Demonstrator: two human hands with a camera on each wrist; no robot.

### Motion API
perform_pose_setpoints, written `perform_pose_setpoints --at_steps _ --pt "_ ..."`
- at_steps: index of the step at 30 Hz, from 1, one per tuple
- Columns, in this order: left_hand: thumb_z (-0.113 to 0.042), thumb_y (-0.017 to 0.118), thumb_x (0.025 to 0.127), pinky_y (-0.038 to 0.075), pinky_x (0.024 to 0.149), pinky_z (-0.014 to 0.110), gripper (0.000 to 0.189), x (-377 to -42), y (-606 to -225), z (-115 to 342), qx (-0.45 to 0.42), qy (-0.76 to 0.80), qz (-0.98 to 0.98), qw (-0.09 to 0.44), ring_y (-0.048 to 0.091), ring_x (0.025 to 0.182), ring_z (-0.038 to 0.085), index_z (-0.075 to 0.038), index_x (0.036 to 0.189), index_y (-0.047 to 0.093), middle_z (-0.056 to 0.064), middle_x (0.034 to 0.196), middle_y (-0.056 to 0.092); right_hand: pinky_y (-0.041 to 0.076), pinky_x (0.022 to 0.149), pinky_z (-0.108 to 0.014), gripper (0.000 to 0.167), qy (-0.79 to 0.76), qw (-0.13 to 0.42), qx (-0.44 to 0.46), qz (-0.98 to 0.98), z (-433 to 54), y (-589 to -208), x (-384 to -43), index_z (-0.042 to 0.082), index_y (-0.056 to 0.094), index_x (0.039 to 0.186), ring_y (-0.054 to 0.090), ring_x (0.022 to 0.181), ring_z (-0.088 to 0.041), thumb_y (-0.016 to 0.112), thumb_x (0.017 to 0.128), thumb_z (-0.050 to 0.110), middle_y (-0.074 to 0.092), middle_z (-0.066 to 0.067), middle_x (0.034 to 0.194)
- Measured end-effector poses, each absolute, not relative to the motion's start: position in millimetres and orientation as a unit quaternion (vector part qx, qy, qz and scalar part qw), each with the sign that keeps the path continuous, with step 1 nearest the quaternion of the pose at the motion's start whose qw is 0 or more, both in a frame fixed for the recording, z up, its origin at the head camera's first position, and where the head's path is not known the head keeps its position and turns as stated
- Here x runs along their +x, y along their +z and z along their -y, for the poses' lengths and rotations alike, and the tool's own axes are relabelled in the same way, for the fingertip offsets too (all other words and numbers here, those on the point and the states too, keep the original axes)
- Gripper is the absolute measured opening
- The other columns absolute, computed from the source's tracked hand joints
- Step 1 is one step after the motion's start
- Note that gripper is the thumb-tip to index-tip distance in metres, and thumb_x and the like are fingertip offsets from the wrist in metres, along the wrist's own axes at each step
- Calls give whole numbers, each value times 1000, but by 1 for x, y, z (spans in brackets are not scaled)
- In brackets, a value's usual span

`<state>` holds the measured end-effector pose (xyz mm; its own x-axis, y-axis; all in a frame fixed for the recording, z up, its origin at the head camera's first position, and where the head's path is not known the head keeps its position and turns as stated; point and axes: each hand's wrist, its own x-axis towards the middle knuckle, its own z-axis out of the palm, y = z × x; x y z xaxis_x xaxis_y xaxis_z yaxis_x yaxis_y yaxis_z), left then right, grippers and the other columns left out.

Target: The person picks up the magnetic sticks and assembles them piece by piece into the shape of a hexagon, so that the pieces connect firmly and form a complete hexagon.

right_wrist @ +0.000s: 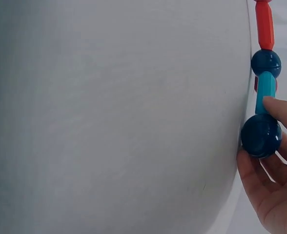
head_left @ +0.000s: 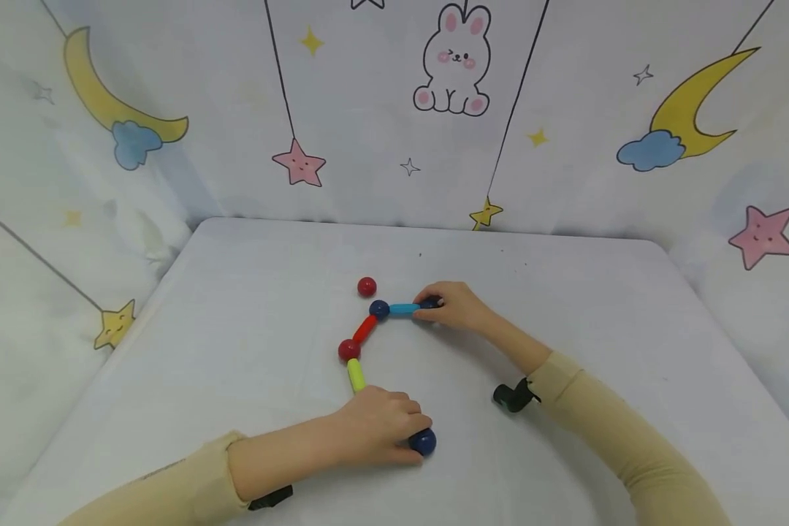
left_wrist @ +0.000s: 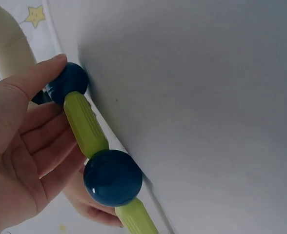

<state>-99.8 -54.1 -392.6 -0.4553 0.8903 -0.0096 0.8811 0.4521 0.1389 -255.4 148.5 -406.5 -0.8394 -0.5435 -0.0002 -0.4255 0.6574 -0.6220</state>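
The left grip (head_left: 376, 424) is pinching the near navy end ball (head_left: 424, 442) and the right grip (head_left: 459, 305) is holding the far navy end ball (right_wrist: 261, 136) by its light-blue rod (head_left: 402, 309), while the bent ball-and-rod chain (head_left: 364, 330) is stretching between them on the white table (head_left: 565, 299). If both are tugging unevenly, a joint could be parting, perhaps at the linked red ball (head_left: 349, 351) (the loose red ball (head_left: 367, 286) is lying just beyond, probably risking a roll if nudged).

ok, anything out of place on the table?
One thing: a glossy red ball lies loose on the white table, apart from the multicoloured ball-and-rod chain. Odd because every other visible ball is joined to a rod. No spill or damage visible.
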Motion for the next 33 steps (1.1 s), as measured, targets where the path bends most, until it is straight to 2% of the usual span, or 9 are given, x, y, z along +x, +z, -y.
perform_pose_setpoints --at_steps 9,14,16,19,22,25,27,33 --pt "-47 69 88 34 51 10 33 -96 -392 27 498 93 -860 62 58 78 -2 -21 109 71 -12 94 69 51 85 -34 23 -298 88 -305 -900 -136 -406 -253 8 71 108 58 93 -19 74 88 18 68 -4 104" --pt "-49 66 90 36 55 8 40 -104 -391 21 486 152 -857 77 60 79 -3 -19 116 70 -11 96 70 50 90 -36 29 -289 90 -306 -902 -137 -407 -253 9 69 113 59 100 -20 75 88 20 67 -6 111" --pt "-48 66 90 39 59 9 41 -115 -387 23 471 187 -858 83 62 82 -2 -18 118 70 -10 98 71 50 90 -36 33 -290 95 -301 -903 -140 -406 -252 8 67 118 60 103 -22 74 88 20 66 -7 114" --pt "-42 66 92 44 66 12 38 -141 -381 32 447 234 -861 63 64 88 4 -15 118 70 -6 100 71 52 88 -35 38 -304 99 -292 -901 -149 -404 -251 7 64 122 61 104 -22 74 88 20 65 -8 117" --pt "-32 67 93 50 75 21 32 -173 -378 47 418 271 -867 30 64 94 13 -10 117 70 1 104 70 53 86 -36 37 -321 99 -289 -896 -162 -398 -249 6 64 122 61 104 -23 72 89 19 65 -8 117" --pt "-24 69 92 51 85 29 31 -202 -378 59 380 304 -873 19 62 100 19 -6 118 68 6 110 68 52 87 -38 33 -329 93 -280 -897 -181 -393 -245 6 65 120 60 104 -23 71 90 20 65 -7 117" --pt "-22 70 92 51 89 32 36 -216 -380 64 363 309 -879 27 60 105 22 -5 123 65 8 115 66 52 88 -40 31 -331 91 -270 -900 -196 -389 -241 7 67 118 59 104 -23 71 91 21 66 -6 115" --pt "-23 69 92 50 90 32 46 -241 -391 66 356 285 -886 81 57 113 24 -4 133 57 10 127 60 52 88 -41 23 -302 104 -243 -916 -252 -384 -219 10 70 113 58 102 -23 69 91 19 66 -3 109"
